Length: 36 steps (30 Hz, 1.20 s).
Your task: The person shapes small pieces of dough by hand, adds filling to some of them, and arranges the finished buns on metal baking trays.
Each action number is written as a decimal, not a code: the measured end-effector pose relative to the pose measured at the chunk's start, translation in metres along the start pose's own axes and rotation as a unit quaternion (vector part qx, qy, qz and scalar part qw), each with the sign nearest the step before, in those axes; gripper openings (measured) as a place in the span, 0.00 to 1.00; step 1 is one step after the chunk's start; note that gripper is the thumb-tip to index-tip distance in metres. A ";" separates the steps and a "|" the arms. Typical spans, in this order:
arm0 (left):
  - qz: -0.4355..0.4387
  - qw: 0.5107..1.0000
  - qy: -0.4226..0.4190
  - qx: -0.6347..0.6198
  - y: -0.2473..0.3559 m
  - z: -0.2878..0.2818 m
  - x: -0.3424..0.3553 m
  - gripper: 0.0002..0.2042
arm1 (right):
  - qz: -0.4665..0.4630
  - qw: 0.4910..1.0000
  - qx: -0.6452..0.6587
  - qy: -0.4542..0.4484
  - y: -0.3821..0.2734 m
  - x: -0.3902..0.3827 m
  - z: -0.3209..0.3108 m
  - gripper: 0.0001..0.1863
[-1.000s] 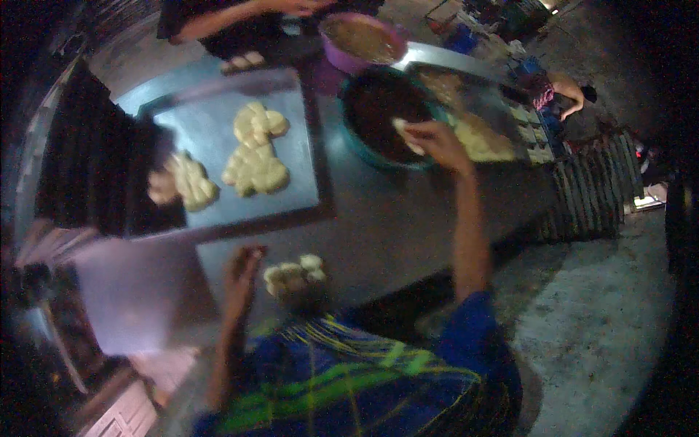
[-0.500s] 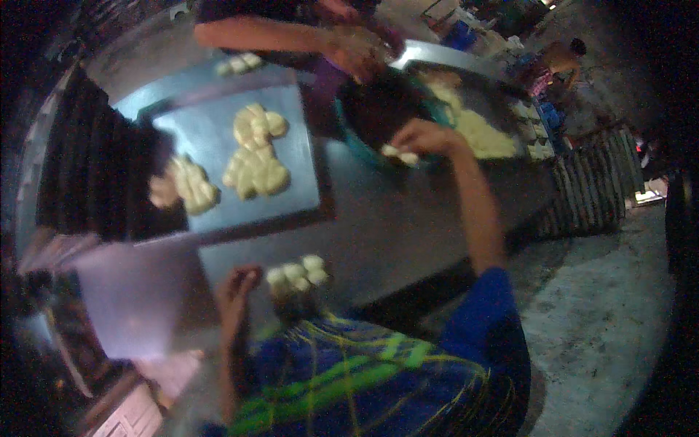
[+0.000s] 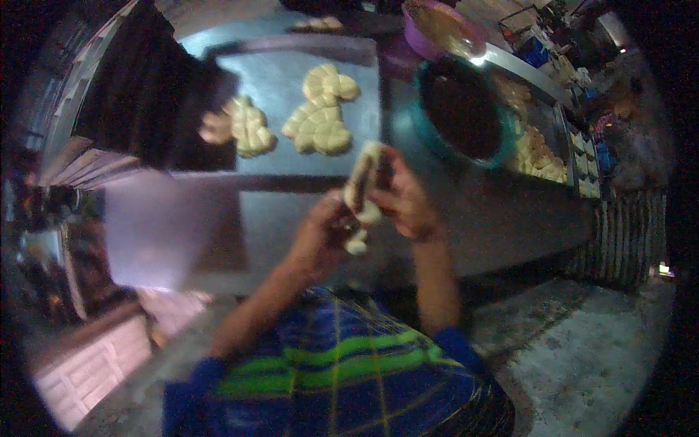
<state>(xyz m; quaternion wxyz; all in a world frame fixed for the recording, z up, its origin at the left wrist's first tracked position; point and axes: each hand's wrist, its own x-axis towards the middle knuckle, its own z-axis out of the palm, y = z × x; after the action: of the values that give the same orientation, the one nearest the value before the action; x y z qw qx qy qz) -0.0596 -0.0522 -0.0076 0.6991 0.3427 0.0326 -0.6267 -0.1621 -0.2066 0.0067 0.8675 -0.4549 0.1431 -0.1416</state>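
Observation:
Between my hands, over the metal table (image 3: 280,226), is an elongated piece of pale dough (image 3: 354,191) with a dark strip along its middle. My right hand (image 3: 409,198) pinches it from the right side. My left hand (image 3: 320,231) has its fingers curled at the lower left of the dough. Small pale dough balls (image 3: 357,244) show just below, partly hidden by my hands. Ahead and to the right stands a teal basin (image 3: 429,135) holding a dark mass. Blur hides the exact finger contact.
A metal tray (image 3: 284,62) ahead bears shaped dough pieces (image 3: 318,127). Dark stacked trays (image 3: 145,102) rise at the left. A purple basin (image 3: 416,40) sits at the far right, beyond the teal one. Lumps of dough (image 3: 542,149) lie to its right.
My right hand has come back from the teal basin to meet my left hand at the dough. The other person's arms have left the view. The view has shifted.

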 end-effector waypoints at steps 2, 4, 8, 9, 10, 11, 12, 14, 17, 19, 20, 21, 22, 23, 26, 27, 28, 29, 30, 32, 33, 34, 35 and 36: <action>-0.001 1.000 -0.020 -0.017 0.003 -0.002 -0.007 0.21 | -0.017 0.999 0.030 0.020 0.014 -0.003 0.004 0.34; -0.001 0.997 -0.053 -0.056 0.005 -0.008 -0.013 0.21 | -0.053 0.994 0.063 0.065 0.034 -0.011 0.006 0.31; 0.041 0.996 -0.042 -0.072 0.020 -0.013 -0.007 0.19 | -0.117 0.989 -0.030 0.090 0.051 -0.013 -0.011 0.20; 0.055 0.997 -0.013 -0.051 0.021 -0.014 -0.003 0.19 | -0.147 0.982 -0.086 0.082 0.047 -0.014 -0.009 0.17; 0.088 0.996 -0.013 -0.011 0.023 -0.013 0.001 0.19 | -0.177 0.971 -0.141 0.073 0.040 -0.013 -0.005 0.14; 0.117 0.993 -0.014 0.033 0.025 -0.012 0.004 0.19 | -0.214 0.939 -0.263 0.052 0.029 -0.015 0.002 0.14; 0.145 0.986 -0.015 0.076 0.029 -0.009 0.002 0.19 | -0.247 0.891 -0.381 0.027 0.013 -0.015 0.012 0.13; 0.188 0.971 0.007 0.147 0.035 -0.001 -0.002 0.16 | -0.302 0.778 -0.551 -0.008 -0.001 -0.013 0.022 0.14; 0.228 0.946 0.014 0.231 0.040 -0.005 -0.004 0.12 | -0.336 0.661 -0.669 -0.048 -0.005 -0.011 0.025 0.15; 0.223 0.924 0.032 0.308 0.044 -0.007 -0.011 0.11 | -0.311 0.648 -0.690 -0.085 -0.010 -0.010 0.023 0.15; 0.220 0.911 0.040 0.347 0.045 -0.009 -0.013 0.10 | -0.264 0.718 -0.643 -0.044 -0.009 -0.010 0.026 0.15; 0.210 0.902 0.024 0.378 0.047 -0.012 -0.016 0.10 | -0.214 0.779 -0.589 -0.002 -0.007 -0.011 0.032 0.15; 0.200 0.891 0.009 0.408 0.048 -0.016 -0.019 0.10 | -0.162 0.832 -0.529 0.040 -0.006 -0.011 0.035 0.15; 0.190 0.879 -0.006 0.438 0.050 -0.019 -0.022 0.10 | -0.184 0.810 -0.556 0.009 -0.007 -0.009 0.033 0.16; 0.167 0.891 -0.083 0.414 0.049 -0.031 -0.023 0.11 | -0.231 0.760 -0.604 -0.070 -0.008 -0.004 0.024 0.16; 0.133 0.912 -0.088 0.378 0.053 -0.032 -0.025 0.12 | -0.236 0.758 -0.601 -0.087 -0.005 -0.005 0.020 0.17; 0.098 0.930 -0.094 0.341 0.058 -0.032 -0.028 0.13 | -0.241 0.757 -0.599 -0.103 -0.004 -0.005 0.018 0.17; 0.062 0.946 -0.099 0.301 0.062 -0.032 -0.030 0.14 | -0.247 0.746 -0.612 -0.093 -0.004 -0.006 0.021 0.17; 0.056 0.961 -0.073 0.260 0.061 -0.032 -0.027 0.14 | -0.253 0.734 -0.625 -0.083 -0.005 -0.007 0.024 0.18; 0.046 0.982 -0.019 0.180 0.053 -0.037 -0.016 0.15 | -0.268 0.703 -0.655 -0.067 -0.004 -0.011 0.032 0.20; 0.018 0.986 -0.009 0.163 0.047 -0.046 -0.010 0.15 | -0.277 0.685 -0.671 -0.063 -0.001 -0.012 0.037 0.22; -0.010 0.989 0.001 0.146 0.038 -0.058 -0.004 0.15 | -0.286 0.665 -0.688 -0.058 0.002 -0.011 0.042 0.24; -0.042 0.991 0.008 0.129 0.036 -0.058 -0.004 0.16 | -0.300 0.663 -0.685 -0.047 0.005 -0.011 0.047 0.25; -0.017 0.996 -0.001 0.091 0.035 -0.058 -0.006 0.16 | -0.313 0.661 -0.681 -0.036 0.008 -0.009 0.052 0.26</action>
<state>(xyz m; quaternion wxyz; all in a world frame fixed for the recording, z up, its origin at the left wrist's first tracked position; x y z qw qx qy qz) -0.0074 -0.0174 -0.0343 0.6543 0.4039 -0.0198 -0.6390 -0.1498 -0.1597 0.0296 0.2239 -0.9414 0.0173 -0.2517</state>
